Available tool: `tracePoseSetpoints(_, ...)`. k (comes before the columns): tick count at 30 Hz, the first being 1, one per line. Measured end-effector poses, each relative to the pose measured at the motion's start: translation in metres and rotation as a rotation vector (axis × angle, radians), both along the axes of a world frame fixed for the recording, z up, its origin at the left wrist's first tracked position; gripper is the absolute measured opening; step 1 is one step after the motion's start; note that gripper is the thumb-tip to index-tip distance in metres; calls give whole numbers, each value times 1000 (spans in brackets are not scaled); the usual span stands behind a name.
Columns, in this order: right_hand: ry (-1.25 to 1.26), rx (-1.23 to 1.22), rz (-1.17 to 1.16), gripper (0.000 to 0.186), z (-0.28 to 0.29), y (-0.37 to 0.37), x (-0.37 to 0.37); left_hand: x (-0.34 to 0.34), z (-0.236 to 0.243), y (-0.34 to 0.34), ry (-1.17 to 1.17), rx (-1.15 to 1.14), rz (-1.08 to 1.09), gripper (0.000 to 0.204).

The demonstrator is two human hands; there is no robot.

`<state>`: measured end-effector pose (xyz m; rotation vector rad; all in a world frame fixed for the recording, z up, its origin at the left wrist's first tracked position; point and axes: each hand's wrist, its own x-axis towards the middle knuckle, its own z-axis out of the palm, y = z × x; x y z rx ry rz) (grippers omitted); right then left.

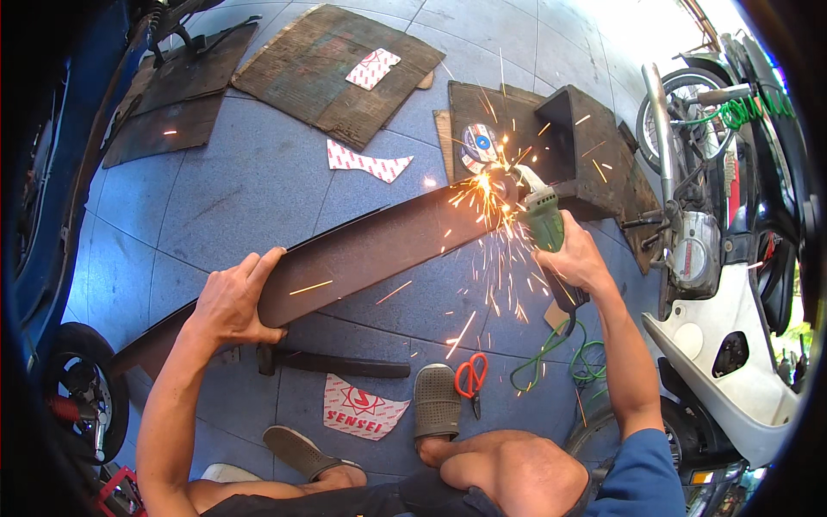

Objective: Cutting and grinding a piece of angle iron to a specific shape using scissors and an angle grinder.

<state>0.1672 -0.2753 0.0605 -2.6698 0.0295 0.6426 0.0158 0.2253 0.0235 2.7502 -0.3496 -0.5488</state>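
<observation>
The bent knees (508, 470) sit nearest the camera, with a foot in a grey sandal (437, 401) planted on the tiled floor (258, 181). From the grip outward: the right hand (575, 258) is wrapped tight around the body of a green grinder (543, 220), its disc biting the far end of a long dark metal plate (362, 254) and throwing sparks (487, 202) toward the knees. The left hand (231, 302) clamps the plate's near upper edge, thumb under, fingers over, steadying it. The plate runs slantwise over the floor, its far end against a dark box (581, 146) on cardboard. Red scissors (471, 376) and a green cord (577, 358) lie by the sandal; a motorbike (732, 258) stands at the right. The cut looks to be underway at the plate's end; going on would seem to call for a firm left-hand hold and a steady feed of the disc along the line.
</observation>
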Motion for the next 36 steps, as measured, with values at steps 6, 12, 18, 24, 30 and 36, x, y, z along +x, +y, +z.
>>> tracePoseSetpoints(6, -57, 56, 55, 71, -10, -9, 1, 0, 0, 0, -23, -4, -12, 120)
tracePoseSetpoints(12, -66, 175, 59, 69, -15, -16, 3, -1, -6, 2, -33, -12, -11, 118)
tracePoseSetpoints(18, -100, 19, 76, 75, -15, -12, 6, 1, 6, -2, 38, 12, 24, 116)
tracePoseSetpoints(24, -23, 80, 21, 71, 3, 1, 3, 0, 2, 0, -18, -23, -7, 115)
tracePoseSetpoints(30, -111, 104, 37, 71, -11, -8, 4, 1, 2, -2, -16, -27, 2, 116)
tracePoseSetpoints(36, -61, 132, 41, 69, -20, -16, 7, 4, 8, -5, -6, -10, 8, 119)
